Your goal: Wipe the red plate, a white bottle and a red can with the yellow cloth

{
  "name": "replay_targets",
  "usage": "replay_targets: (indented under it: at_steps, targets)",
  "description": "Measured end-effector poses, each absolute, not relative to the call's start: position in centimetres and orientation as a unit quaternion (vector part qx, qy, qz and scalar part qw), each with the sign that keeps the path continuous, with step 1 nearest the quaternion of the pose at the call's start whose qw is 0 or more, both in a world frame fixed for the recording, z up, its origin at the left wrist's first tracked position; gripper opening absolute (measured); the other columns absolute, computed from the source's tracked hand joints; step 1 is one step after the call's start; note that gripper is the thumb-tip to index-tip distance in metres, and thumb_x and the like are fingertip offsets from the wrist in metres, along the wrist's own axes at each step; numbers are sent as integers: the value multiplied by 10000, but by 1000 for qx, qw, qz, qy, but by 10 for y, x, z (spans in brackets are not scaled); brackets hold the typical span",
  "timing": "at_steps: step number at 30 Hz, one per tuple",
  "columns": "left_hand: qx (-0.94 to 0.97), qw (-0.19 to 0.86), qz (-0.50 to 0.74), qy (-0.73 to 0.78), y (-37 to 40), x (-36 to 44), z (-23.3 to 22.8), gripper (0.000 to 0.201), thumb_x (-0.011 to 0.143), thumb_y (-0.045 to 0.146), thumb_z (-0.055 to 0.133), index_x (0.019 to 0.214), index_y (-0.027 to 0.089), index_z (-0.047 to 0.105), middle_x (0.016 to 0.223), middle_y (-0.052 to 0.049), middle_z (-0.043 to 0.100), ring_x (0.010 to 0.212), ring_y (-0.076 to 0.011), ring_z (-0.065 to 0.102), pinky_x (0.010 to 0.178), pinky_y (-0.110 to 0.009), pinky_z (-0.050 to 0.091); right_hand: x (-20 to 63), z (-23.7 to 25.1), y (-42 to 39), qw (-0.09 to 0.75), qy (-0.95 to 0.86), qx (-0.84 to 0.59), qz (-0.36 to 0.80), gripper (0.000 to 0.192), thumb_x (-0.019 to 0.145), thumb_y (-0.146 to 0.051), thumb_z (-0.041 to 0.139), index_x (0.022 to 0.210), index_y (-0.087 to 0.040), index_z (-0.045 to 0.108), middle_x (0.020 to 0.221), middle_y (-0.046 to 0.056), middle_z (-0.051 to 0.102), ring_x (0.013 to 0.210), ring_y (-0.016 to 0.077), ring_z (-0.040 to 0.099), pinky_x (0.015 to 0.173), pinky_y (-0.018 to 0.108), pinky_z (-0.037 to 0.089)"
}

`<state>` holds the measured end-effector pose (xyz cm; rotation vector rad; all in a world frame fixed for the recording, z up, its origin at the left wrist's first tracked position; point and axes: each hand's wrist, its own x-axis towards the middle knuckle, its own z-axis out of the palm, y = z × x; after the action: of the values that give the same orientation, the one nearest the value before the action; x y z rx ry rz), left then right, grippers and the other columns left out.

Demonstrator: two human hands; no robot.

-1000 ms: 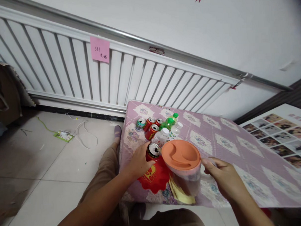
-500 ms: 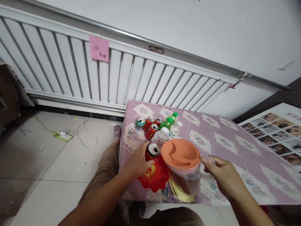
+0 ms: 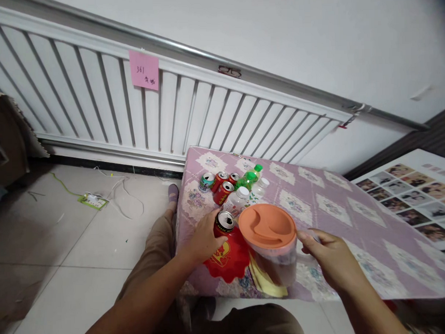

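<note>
My left hand (image 3: pixel 204 237) is curled around an opened red drink can (image 3: pixel 225 221), thumb in front. That can stands upright over a scalloped red mat (image 3: pixel 231 261) with gold print. To its right is a clear plastic pitcher (image 3: pixel 279 267) topped by an orange lid (image 3: pixel 267 225). The fingers of my right hand (image 3: pixel 326 258) close around the pitcher's handle, which they partly cover. Below the pitcher lies a folded yellow cloth (image 3: pixel 268 284). Whether the pitcher rests on the table or is held slightly above it, I cannot tell.
Beyond my left hand stand several cans, including a teal can (image 3: pixel 206 182) and a red can (image 3: pixel 223 193). Beside them are a white-capped bottle (image 3: pixel 239 199) and a green-capped bottle (image 3: pixel 250 179). A floral cloth (image 3: pixel 300 208) covers the table; a radiator (image 3: pixel 202 109) runs behind.
Both hands keep their grip on the can and the pitcher, with almost no movement. The view has shifted very slightly.
</note>
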<state>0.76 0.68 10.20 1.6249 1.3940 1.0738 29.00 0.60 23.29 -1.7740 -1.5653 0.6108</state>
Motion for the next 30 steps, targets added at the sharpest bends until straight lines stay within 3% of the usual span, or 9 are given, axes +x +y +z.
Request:
replay_targets:
  at_steps: [10, 19, 30]
  targets:
    - [626, 376, 420, 539, 6, 10, 102, 835, 713, 151, 751, 1474, 215, 413, 1528, -140, 496, 1429, -316, 452, 1222, -503, 305, 291, 236, 2, 347, -593, -690, 227, 464, 639, -656, 736, 543, -209, 657, 538, 2, 520, 562, 160, 487, 512, 275, 418]
    - [627, 374, 416, 542, 5, 11, 102, 828, 718, 130, 754, 1472, 195, 419, 1518, -153, 504, 1424, -386, 444, 1218, -549, 299, 280, 247, 0, 347, -602, -685, 220, 443, 622, -639, 739, 515, -219, 648, 517, 8, 533, 535, 161, 487, 478, 269, 412]
    - [624, 383, 390, 558, 4, 11, 103, 814, 728, 142, 730, 1472, 210, 407, 1530, -158, 495, 1434, -380, 438, 1200, -620, 271, 278, 250, 0, 333, -594, -693, 236, 432, 603, -619, 748, 509, -214, 632, 520, 7, 541, 546, 162, 487, 497, 275, 412]
